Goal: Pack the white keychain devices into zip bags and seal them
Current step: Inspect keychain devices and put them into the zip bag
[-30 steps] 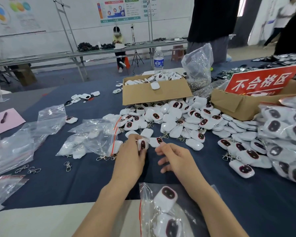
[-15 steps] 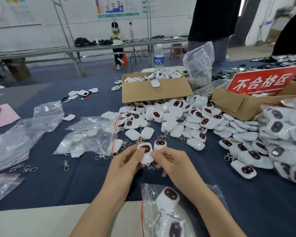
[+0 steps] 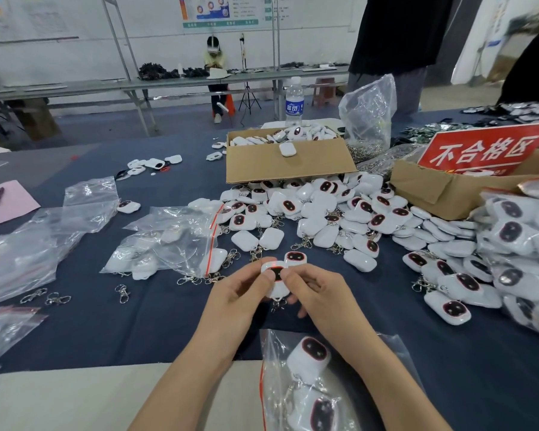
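Observation:
My left hand (image 3: 240, 290) and my right hand (image 3: 313, 289) together hold one white keychain device (image 3: 274, 279) just above the blue table, its dark oval face up and a small red light lit near its top. Both thumbs press on its face. Its metal clip hangs below. Another device (image 3: 295, 257) lies right behind it. Near me lies a zip bag (image 3: 296, 384) with two devices inside, under my right forearm. A large pile of loose devices (image 3: 321, 213) spreads across the table's middle.
Zip bags (image 3: 175, 241) with a red seal strip lie to the left, loose clips (image 3: 122, 293) near them. An open cardboard box (image 3: 287, 160) of devices stands behind the pile. Bagged devices (image 3: 520, 253) are heaped at right by a box with a red sign (image 3: 479, 150). A person stands beyond.
The device went from my left hand alone at the pile to both hands, drawn nearer to me and turned face up. Both thumbs now press its face and a red light shows.

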A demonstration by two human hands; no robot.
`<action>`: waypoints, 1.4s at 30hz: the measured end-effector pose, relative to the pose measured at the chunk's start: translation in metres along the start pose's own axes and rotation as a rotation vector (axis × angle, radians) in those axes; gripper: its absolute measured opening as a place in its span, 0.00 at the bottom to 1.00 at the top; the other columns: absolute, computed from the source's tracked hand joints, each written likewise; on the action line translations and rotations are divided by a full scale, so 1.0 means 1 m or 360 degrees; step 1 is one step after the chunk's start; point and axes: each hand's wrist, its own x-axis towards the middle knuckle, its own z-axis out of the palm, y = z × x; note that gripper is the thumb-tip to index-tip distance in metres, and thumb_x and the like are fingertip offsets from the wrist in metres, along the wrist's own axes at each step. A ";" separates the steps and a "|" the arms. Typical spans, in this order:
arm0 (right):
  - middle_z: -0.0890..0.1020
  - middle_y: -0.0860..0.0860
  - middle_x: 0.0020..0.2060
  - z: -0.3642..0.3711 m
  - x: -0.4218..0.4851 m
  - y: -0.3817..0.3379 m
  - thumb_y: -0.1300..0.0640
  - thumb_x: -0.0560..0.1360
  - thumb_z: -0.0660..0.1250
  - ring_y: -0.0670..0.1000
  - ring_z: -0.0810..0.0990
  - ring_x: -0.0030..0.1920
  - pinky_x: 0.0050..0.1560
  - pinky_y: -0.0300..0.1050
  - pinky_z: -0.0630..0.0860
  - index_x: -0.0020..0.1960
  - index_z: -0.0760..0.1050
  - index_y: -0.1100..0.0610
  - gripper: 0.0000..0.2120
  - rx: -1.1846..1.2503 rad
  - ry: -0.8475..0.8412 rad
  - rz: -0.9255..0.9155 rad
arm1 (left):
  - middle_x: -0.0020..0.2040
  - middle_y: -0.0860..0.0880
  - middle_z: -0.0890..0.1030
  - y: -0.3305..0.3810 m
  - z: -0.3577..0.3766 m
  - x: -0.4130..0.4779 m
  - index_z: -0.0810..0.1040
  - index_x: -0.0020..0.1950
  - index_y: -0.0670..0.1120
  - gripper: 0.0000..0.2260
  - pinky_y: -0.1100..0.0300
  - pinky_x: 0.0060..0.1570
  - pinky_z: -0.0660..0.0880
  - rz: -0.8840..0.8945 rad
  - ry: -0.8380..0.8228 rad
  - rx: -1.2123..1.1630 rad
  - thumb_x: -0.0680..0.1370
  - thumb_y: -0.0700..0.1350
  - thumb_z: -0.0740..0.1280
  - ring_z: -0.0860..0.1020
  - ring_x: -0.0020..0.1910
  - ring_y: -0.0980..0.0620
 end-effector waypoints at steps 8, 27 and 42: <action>0.84 0.43 0.31 -0.001 -0.001 -0.004 0.53 0.80 0.68 0.39 0.78 0.27 0.31 0.30 0.73 0.47 0.83 0.47 0.05 -0.0003 0.0062 -0.0016 | 0.57 0.51 0.86 0.002 0.001 -0.003 0.83 0.62 0.50 0.12 0.49 0.69 0.73 0.0048 0.0006 0.0026 0.81 0.43 0.67 0.82 0.58 0.53; 0.86 0.48 0.36 -0.002 0.001 0.005 0.59 0.80 0.68 0.47 0.86 0.38 0.43 0.38 0.81 0.46 0.83 0.45 0.10 0.0024 0.0038 -0.0001 | 0.52 0.53 0.86 -0.004 0.008 -0.004 0.79 0.66 0.56 0.17 0.63 0.57 0.77 0.0156 0.0082 0.0530 0.81 0.40 0.68 0.83 0.52 0.54; 0.87 0.45 0.45 -0.003 -0.004 -0.004 0.67 0.78 0.69 0.44 0.86 0.45 0.48 0.35 0.79 0.48 0.84 0.44 0.17 0.0046 -0.0066 -0.0158 | 0.48 0.57 0.85 -0.005 0.010 -0.004 0.77 0.54 0.53 0.11 0.67 0.52 0.76 0.0225 0.0198 0.0366 0.80 0.36 0.69 0.83 0.50 0.57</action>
